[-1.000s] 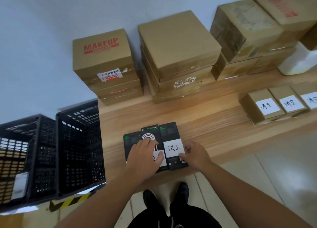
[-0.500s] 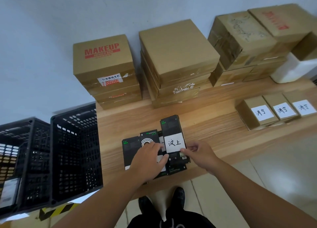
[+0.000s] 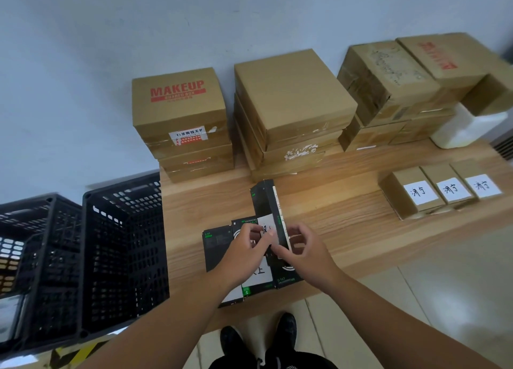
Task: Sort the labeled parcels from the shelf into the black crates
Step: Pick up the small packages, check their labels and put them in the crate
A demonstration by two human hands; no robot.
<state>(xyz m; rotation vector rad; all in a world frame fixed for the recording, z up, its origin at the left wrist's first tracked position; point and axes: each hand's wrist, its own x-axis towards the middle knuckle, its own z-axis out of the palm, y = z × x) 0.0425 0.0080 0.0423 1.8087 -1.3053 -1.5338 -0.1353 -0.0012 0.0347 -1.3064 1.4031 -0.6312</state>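
The pale wooden tabletop (image 3: 347,230) has two black perforated plastic crates (image 3: 122,243) just off its left edge, and flat black labelled parcels (image 3: 216,243) lie at its front edge. Above these, the left hand (image 3: 244,250) and the right hand (image 3: 308,248) both pinch one slim black white-labelled parcel (image 3: 265,202), which is tilted up on end.

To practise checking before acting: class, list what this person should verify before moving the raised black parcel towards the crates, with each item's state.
1. Both the left hand and right hand grip the raised parcel: ok.
2. Its label readable: not ok, fingers cover it.
3. Lower end free of the flat parcels: cannot tell.
4. The nearest crate open-topped, beside the shelf: ok.
5. Crate matching the label: cannot tell.
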